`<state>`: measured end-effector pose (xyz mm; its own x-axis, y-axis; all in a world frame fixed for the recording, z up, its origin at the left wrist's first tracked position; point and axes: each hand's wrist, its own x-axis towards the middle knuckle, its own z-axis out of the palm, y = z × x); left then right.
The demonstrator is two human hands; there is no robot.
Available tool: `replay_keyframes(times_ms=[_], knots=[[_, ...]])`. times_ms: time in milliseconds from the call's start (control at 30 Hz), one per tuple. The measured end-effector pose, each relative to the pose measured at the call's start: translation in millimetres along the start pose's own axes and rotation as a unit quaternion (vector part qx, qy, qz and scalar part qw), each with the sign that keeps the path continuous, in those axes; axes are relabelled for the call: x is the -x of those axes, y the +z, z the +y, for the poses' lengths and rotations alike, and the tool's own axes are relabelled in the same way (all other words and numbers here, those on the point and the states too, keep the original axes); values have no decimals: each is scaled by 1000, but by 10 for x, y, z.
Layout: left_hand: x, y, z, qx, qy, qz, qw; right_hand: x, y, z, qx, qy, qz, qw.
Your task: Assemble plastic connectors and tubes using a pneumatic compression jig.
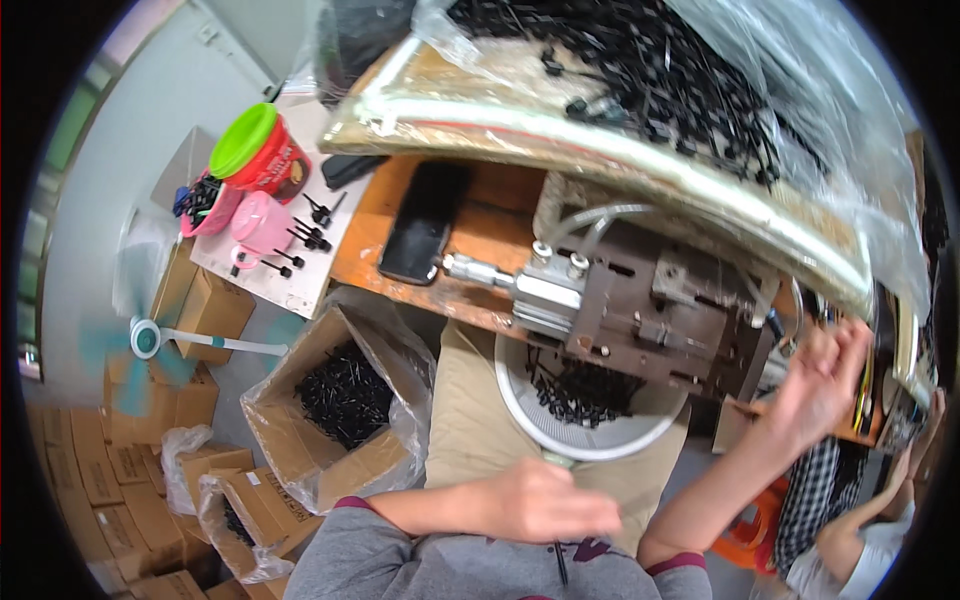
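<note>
Forearms [715, 485] come in from the lower edge, both bent at the elbow. The left hand [550, 503] lies across the lower middle of the frame, its back upward and its knuckles toward the right. Its fingers look curled, but blur hides the tips, so I cannot tell whether they grip anything. A thin black stick [561, 563] shows just below that hand, against the grey shirt [400, 560]; whether the hand holds it is unclear. The right hand [822, 375] is raised at the right of the frame, wrist up and fingers bent, near the right end of a metal machine [655, 330]. It too is blurred, and I cannot tell if something is pinched in it.

The machine sits right of centre on a wooden table [352, 262], with a silver cylinder [548, 300] at its left end and a clear tube [600, 213] arching above. Below it, a white basket [650, 440] of black parts [585, 392] stands between the machine and the left hand. A tray [600, 135] heaped with more black parts spans the top, closing off the space behind the machine; its rim runs down toward the right hand. Left of the machine lies a phone [418, 235]. An open cardboard box [278, 410] and a fan [146, 338] fill the left side. At the lower right is another person's arm [855, 515].
</note>
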<state>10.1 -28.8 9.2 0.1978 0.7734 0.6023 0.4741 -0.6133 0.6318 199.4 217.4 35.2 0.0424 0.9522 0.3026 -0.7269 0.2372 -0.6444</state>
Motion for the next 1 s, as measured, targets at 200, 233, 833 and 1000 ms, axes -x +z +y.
replay_keyframes(times_ms=[200, 233, 833, 1000], knots=[[-830, -1385, -351, -306, 94, 248, 914, 797, 624, 137, 210, -43, -68, 975], [-1104, -1752, -435, -407, 118, 309, 851, 834, 622, 89, 217, -51, -48, 974], [335, -2402, -437, -327, -191, 469, 798, 1232, -4, 58, 319, 70, -61, 943], [826, -2313, -666, -434, -357, 416, 715, 1248, 110, 112, 333, 95, -99, 933]])
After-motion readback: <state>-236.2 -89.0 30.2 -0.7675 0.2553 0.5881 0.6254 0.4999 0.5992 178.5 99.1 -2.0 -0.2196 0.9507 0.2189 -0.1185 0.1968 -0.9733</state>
